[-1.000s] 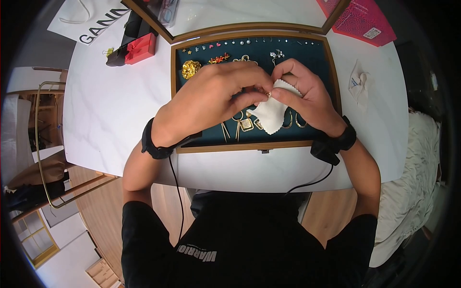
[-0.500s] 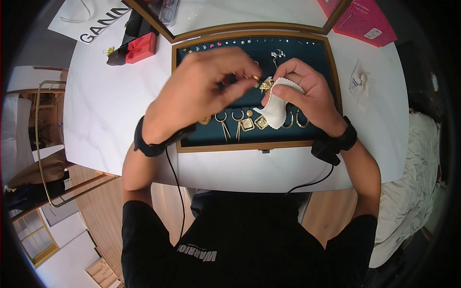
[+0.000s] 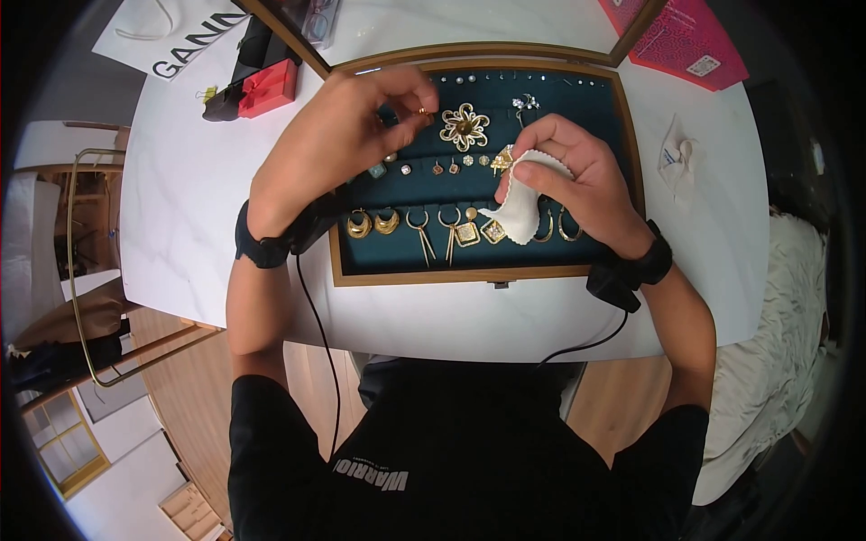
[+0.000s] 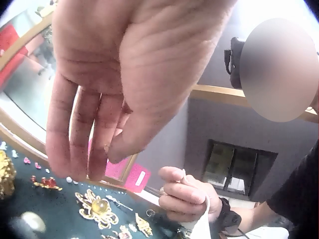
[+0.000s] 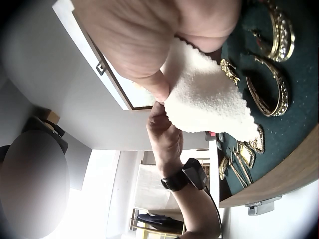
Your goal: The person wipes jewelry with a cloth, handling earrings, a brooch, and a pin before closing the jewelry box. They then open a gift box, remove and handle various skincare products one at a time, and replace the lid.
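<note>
My left hand (image 3: pixel 338 135) is over the left part of the jewelry box, thumb and forefinger pinching a tiny gold piece (image 3: pixel 422 112). Most of that piece is hidden by the fingertips, and I cannot tell its kind. At the box's right side my right hand (image 3: pixel 582 180) holds a white polishing cloth (image 3: pixel 519 212) with a zigzag edge, its lower corner hanging over the earrings. Just beside these fingers a gold brooch (image 4: pixel 143 225) lies on the dark green lining. A flower brooch (image 3: pixel 465 126) with an amber center sits between the hands.
The wooden jewelry box (image 3: pixel 424 276) has its glass lid raised at the back. Hoop earrings (image 3: pixel 386 222) and dangling earrings line its front row. A red gift box (image 3: pixel 268 90) stands left, a pink box (image 3: pixel 690 45) back right, a small clear bag (image 3: pixel 675 158) right.
My left hand has drawn away from the cloth, leftward and back, carrying the tiny gold piece and uncovering the flower brooch. The right hand has stayed nearly in place with the cloth.
</note>
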`<action>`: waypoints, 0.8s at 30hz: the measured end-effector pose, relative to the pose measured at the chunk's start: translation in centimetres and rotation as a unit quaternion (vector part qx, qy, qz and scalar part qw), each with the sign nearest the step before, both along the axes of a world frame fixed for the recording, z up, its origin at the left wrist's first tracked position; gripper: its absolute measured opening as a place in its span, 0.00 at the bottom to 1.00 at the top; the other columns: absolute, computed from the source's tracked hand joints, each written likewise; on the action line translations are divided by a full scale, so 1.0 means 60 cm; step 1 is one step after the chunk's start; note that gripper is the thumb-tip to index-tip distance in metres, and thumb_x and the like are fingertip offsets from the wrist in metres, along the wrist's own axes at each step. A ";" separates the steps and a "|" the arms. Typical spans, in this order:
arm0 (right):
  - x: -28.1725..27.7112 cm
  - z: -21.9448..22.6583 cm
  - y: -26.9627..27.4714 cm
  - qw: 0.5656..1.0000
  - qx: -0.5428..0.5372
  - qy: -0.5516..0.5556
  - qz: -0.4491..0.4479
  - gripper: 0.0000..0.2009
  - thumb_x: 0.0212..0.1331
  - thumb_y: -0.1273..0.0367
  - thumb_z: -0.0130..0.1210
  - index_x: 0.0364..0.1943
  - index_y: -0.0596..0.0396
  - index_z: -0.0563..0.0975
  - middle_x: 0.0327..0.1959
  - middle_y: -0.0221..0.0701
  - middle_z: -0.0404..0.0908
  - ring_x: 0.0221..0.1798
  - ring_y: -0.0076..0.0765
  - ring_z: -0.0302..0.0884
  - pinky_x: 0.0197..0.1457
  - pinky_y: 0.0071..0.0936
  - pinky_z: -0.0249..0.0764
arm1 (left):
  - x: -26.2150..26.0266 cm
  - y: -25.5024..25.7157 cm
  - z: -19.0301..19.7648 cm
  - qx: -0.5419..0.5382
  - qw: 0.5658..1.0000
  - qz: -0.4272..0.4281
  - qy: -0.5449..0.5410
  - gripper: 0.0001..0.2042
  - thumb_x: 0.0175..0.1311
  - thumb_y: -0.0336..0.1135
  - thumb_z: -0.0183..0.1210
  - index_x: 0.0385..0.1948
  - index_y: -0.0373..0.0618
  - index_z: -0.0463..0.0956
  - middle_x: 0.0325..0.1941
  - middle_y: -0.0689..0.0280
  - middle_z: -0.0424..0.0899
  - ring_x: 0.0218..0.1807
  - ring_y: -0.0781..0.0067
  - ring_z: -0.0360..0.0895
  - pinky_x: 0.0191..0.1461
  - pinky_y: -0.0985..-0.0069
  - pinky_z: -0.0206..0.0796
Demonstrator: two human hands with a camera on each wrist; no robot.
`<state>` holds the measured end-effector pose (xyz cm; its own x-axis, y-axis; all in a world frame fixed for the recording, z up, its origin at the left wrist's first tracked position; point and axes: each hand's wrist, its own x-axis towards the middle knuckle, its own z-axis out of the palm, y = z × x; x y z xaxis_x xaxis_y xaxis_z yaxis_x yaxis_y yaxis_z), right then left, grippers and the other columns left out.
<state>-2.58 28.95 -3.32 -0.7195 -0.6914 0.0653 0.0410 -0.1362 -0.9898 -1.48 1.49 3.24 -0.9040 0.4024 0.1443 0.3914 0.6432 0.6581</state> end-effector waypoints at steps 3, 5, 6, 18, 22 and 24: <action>-0.001 -0.002 0.000 1.000 0.000 0.001 0.001 0.08 0.69 0.71 0.56 0.46 0.57 0.74 0.38 0.33 0.85 0.45 0.28 0.85 0.49 0.24 0.78 | -0.006 -0.006 -0.017 -0.044 0.999 -0.014 -0.026 0.12 0.64 0.21 0.60 0.49 0.43 0.80 0.43 0.67 0.88 0.43 0.74 0.84 0.42 0.77 0.72; -0.001 -0.002 0.000 1.000 -0.002 0.001 0.002 0.08 0.69 0.71 0.56 0.47 0.57 0.74 0.38 0.33 0.85 0.45 0.28 0.85 0.49 0.24 0.78 | -0.010 -0.007 -0.028 -0.039 0.998 -0.009 -0.046 0.11 0.64 0.21 0.60 0.47 0.41 0.81 0.42 0.66 0.88 0.43 0.72 0.84 0.43 0.76 0.73; 0.000 -0.002 0.000 1.000 -0.005 -0.003 0.002 0.08 0.69 0.71 0.56 0.47 0.57 0.74 0.38 0.33 0.85 0.45 0.28 0.85 0.49 0.23 0.78 | -0.011 -0.008 -0.030 -0.040 0.998 -0.009 -0.046 0.11 0.64 0.21 0.60 0.47 0.41 0.81 0.42 0.66 0.88 0.43 0.72 0.84 0.43 0.76 0.73; 0.000 0.000 0.000 1.000 0.005 0.003 0.006 0.08 0.69 0.71 0.56 0.47 0.57 0.75 0.39 0.32 0.84 0.45 0.26 0.84 0.50 0.23 0.77 | -0.010 -0.009 -0.031 -0.067 0.995 -0.059 -0.043 0.07 0.60 0.20 0.63 0.38 0.38 0.83 0.37 0.63 0.83 0.38 0.68 0.81 0.44 0.74 0.73; -0.001 -0.004 0.001 1.000 0.011 0.017 0.003 0.08 0.69 0.71 0.56 0.48 0.57 0.75 0.39 0.32 0.84 0.45 0.26 0.84 0.50 0.23 0.77 | -0.010 -0.007 -0.038 -0.098 0.991 -0.063 -0.062 0.07 0.58 0.20 0.63 0.38 0.38 0.83 0.35 0.62 0.83 0.38 0.65 0.83 0.44 0.73 0.74; -0.001 -0.004 0.000 1.000 0.008 0.013 0.004 0.08 0.69 0.70 0.56 0.48 0.57 0.75 0.39 0.32 0.84 0.45 0.26 0.84 0.50 0.23 0.77 | -0.010 -0.005 -0.042 -0.114 0.989 -0.072 -0.055 0.07 0.57 0.20 0.64 0.37 0.38 0.83 0.35 0.61 0.84 0.38 0.64 0.83 0.44 0.72 0.74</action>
<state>-2.62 28.95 -3.57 -0.7120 -0.6983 0.0737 0.0156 -0.1207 -0.9926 -2.08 1.19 0.74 -0.8401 0.5390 -0.0606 0.4241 0.7224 0.5461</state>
